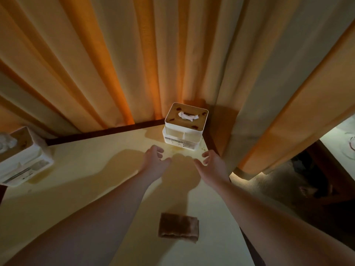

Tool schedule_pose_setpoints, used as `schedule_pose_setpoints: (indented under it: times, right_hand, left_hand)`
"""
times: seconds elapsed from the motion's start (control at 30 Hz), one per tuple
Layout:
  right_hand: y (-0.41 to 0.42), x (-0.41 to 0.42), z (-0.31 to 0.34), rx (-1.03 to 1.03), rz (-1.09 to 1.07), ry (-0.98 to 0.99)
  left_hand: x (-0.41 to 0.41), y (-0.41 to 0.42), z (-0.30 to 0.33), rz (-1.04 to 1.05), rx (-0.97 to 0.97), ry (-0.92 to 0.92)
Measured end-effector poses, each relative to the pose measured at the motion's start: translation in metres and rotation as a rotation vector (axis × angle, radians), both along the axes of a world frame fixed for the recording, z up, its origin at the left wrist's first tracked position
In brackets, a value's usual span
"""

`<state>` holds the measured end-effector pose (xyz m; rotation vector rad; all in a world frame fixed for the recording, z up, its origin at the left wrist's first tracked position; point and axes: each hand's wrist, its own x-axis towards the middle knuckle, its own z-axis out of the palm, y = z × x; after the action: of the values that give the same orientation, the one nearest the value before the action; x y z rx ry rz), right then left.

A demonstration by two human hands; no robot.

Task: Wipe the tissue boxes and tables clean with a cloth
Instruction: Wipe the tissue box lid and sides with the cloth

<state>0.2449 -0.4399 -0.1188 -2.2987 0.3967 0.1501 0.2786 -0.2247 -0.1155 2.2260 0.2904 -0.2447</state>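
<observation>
Two tissue boxes [185, 126] [23, 156], one folded cloth [178, 227], one table [86, 181], two hands [154, 160] [213, 163].

Fuzzy brown cloth [178, 228] on smooth table [80, 181]; white plastic tissue box [184, 129]

Two bare forearms, uncovered along the whole visible length, no sleeve edge showing anywhere. Left hand [154, 157] and right hand [212, 162] likewise bare: no glove, no ring, no watch or band at either wrist. Slim wrists, widening steadily toward the elbows at the bottom edge of the view. Fingers slender, nails short and too dim to tell any polish. Both hands just short of the white tissue box [185, 127], one to each side of its front. Warm, low light over both limbs, with soft shadow along their inner sides.
</observation>
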Motion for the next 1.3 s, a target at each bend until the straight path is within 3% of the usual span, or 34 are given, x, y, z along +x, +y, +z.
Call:
schedule_pose_setpoints:
  times: [0.23, 0.57, 0.9, 1.3]
  right_hand:
    - [-0.005, 0.073, -0.006, 0.058, -0.102, -0.066]
    - [0.000, 0.090, -0.020, 0.169, -0.111, -0.192]
    - [0.004, 0.081, -0.017, 0.185, -0.056, -0.250]
    - [0.042, 0.026, 0.010, 0.210, 0.026, -0.230]
  left_hand:
    - [0.073, -0.008, 0.007, 0.115, 0.012, -0.122]
    - [0.111, -0.014, -0.007, -0.024, -0.126, -0.095]
    - [0.092, -0.012, -0.003, -0.027, -0.226, -0.077]
    - [0.011, 0.034, 0.021, 0.012, -0.291, -0.072]
